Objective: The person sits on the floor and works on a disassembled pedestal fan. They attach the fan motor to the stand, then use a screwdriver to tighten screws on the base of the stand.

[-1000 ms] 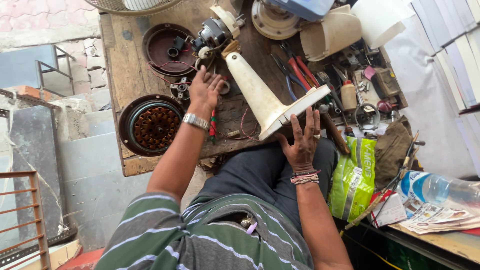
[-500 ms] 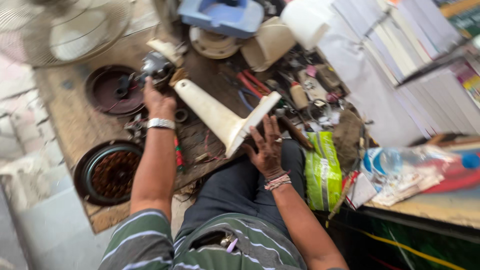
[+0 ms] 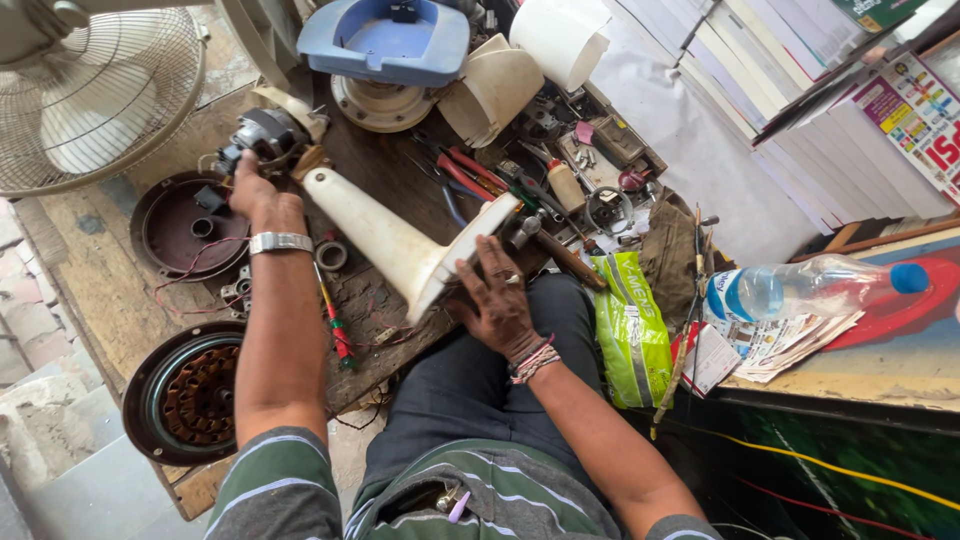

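Cream fan stand (image 3: 385, 235) lies tilted across the wooden workbench (image 3: 95, 290), its flat base near the person's lap. The right hand (image 3: 497, 300) presses spread fingers against that base; the left hand (image 3: 258, 198) curls over the stand's far end, beside the grey motor (image 3: 265, 133). Steadying the base firmly while working at the motor end seems wise. What the left fingers pinch cannot be told. A fan guard (image 3: 95, 95) is cut off far left.
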The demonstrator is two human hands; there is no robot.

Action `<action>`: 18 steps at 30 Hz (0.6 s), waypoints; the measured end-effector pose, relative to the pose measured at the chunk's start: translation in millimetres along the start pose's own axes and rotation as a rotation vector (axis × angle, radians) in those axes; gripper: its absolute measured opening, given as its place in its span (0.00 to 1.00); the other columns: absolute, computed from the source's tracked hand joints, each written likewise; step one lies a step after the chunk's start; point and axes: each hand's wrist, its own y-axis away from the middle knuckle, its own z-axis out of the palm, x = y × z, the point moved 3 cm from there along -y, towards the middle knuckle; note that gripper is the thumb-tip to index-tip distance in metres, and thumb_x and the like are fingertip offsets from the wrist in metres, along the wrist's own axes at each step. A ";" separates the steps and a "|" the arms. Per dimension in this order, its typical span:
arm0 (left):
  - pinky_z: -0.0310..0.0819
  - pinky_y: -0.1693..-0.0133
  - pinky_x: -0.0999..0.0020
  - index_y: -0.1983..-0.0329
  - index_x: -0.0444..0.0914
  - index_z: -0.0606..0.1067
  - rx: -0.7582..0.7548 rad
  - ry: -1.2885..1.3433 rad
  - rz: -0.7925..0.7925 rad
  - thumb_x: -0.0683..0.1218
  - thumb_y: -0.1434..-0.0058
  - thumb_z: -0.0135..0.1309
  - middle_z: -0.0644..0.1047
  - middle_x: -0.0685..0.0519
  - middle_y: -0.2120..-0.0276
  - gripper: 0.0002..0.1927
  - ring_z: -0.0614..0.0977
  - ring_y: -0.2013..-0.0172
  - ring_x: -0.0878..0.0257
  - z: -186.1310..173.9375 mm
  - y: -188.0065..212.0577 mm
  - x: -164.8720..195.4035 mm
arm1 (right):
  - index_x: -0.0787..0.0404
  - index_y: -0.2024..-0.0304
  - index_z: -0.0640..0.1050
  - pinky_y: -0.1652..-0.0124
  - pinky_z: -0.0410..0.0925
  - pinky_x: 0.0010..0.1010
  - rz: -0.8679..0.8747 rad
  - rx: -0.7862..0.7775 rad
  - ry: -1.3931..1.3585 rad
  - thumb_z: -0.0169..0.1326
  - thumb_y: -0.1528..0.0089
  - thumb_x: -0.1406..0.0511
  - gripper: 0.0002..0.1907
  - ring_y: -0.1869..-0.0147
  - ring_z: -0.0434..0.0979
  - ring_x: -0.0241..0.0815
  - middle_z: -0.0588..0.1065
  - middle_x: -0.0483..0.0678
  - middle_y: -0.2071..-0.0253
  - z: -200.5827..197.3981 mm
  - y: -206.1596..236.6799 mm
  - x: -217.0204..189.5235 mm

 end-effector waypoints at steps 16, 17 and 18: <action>0.89 0.58 0.40 0.46 0.29 0.75 -0.181 -0.011 -0.094 0.47 0.35 0.55 0.82 0.39 0.56 0.19 0.87 0.57 0.41 22.3 -27.9 30.5 | 0.48 0.29 0.68 0.29 0.56 0.50 -0.111 0.000 0.062 0.62 0.36 0.63 0.34 0.22 0.60 0.58 0.61 0.57 0.26 17.0 -20.1 -25.6; 0.86 0.60 0.43 0.48 0.31 0.76 -0.213 0.015 -0.089 0.50 0.35 0.54 0.82 0.41 0.57 0.19 0.85 0.59 0.43 22.6 -28.2 38.0 | 0.49 0.30 0.69 0.30 0.57 0.50 -0.124 0.008 0.058 0.62 0.37 0.64 0.33 0.23 0.60 0.59 0.61 0.58 0.26 18.3 -21.6 -27.4; 0.84 0.61 0.46 0.49 0.34 0.76 -0.152 -0.083 -0.085 0.53 0.36 0.53 0.81 0.43 0.58 0.20 0.84 0.61 0.46 17.7 -27.3 43.5 | 0.50 0.30 0.69 0.30 0.57 0.50 -0.128 0.001 0.040 0.62 0.37 0.64 0.32 0.23 0.60 0.59 0.62 0.59 0.27 20.1 -22.8 -29.4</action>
